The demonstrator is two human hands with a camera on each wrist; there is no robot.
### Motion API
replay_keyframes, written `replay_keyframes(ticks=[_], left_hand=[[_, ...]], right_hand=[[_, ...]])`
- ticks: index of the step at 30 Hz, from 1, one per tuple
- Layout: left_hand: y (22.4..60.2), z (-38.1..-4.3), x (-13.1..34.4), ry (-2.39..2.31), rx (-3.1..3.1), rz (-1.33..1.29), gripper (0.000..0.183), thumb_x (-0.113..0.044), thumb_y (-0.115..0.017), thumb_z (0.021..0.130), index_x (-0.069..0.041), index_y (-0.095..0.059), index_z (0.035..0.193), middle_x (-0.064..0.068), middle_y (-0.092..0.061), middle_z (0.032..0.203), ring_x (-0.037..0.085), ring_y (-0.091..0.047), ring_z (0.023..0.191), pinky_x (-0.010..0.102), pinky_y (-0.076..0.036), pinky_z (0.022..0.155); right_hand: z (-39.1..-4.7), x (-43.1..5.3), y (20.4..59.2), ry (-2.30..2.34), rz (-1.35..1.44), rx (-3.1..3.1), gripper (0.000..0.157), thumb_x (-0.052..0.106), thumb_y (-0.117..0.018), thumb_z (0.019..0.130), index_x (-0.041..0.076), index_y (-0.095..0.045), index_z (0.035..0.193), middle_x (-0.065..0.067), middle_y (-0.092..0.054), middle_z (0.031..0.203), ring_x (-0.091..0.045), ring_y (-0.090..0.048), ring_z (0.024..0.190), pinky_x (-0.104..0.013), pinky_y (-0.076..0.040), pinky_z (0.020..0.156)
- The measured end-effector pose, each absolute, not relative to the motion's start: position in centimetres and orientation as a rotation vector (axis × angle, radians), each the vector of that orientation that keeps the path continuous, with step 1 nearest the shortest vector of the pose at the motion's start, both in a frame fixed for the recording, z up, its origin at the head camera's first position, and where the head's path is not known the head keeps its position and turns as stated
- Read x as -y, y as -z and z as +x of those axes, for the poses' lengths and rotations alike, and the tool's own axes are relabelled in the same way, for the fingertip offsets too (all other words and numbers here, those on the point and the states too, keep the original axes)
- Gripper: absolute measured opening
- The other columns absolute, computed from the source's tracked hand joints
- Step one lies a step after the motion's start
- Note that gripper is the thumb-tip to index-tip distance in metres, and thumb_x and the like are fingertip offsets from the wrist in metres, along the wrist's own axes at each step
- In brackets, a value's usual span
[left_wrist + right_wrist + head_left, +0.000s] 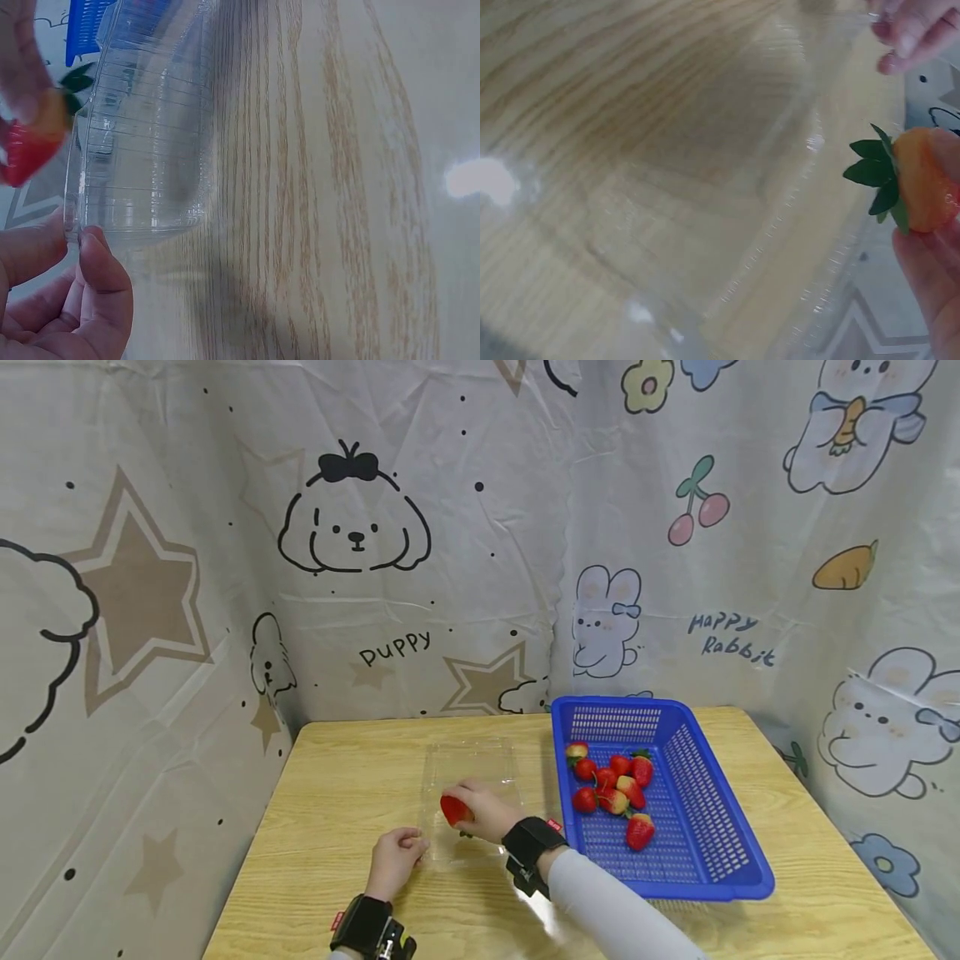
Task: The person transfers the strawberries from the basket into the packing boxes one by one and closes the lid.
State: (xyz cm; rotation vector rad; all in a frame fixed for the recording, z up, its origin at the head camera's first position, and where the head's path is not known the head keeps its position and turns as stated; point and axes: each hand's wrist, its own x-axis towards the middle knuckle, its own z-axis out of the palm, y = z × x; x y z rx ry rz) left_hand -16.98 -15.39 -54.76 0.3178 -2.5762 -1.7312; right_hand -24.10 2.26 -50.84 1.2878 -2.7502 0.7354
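Note:
Between thumb and fingers, my right hand (489,811) grips a red strawberry (454,810) above a clear plastic box (472,755). In the right wrist view the strawberry (921,180) shows green leaves and an orange upper part. My left hand (395,862) is at the box's near left edge. Seen from the left wrist, its thumb and finger (104,262) pinch the rim of the clear box (150,150). No other fruit shows inside the box.
A blue plastic basket (722,891) stands on the right side of the wooden table (330,793). Several red strawberries (640,832) lie in it, mostly toward its left side. A printed curtain (420,610) hangs behind the table.

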Motion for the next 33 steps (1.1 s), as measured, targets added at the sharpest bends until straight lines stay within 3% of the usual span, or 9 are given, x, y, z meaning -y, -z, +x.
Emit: replay_keyframes(ticks=[15,25,33], left_hand=[[54.8,-17.1,15.4,1.723,2.576,0.325,0.024,0.000,-0.063,0.082,0.015,-0.059,0.100,0.007,-0.057,0.071,0.012,-0.056,0.058,0.023,-0.049,0.052],[55.0,-17.0,15.5,1.741,2.563,0.313,0.024,0.001,-0.064,0.082,0.016,-0.059,0.100,0.007,-0.058,0.071,0.014,-0.058,0.060,0.025,-0.050,0.053],[55.0,-17.0,15.5,1.743,2.556,0.319,0.024,0.001,-0.064,0.082,0.016,-0.059,0.100,0.008,-0.058,0.072,0.014,-0.057,0.060,0.024,-0.049,0.053]], right_hand=[[-25.2,-2.2,53.5,-0.555,1.188,3.082,0.046,0.012,-0.076,0.071,0.003,-0.060,0.113,-0.010,-0.061,0.101,-0.019,-0.058,0.090,-0.024,-0.046,0.078],[-24.9,-2.0,53.6,-0.529,0.983,3.254,0.048,0.015,-0.078,0.068,0.008,-0.063,0.113,-0.005,-0.064,0.104,-0.019,-0.058,0.094,-0.030,-0.046,0.077],[-25.0,-2.1,54.4,-0.474,1.076,3.211,0.046,0.014,-0.076,0.071,0.006,-0.063,0.113,-0.006,-0.064,0.105,-0.019,-0.058,0.096,-0.026,-0.046,0.082]])
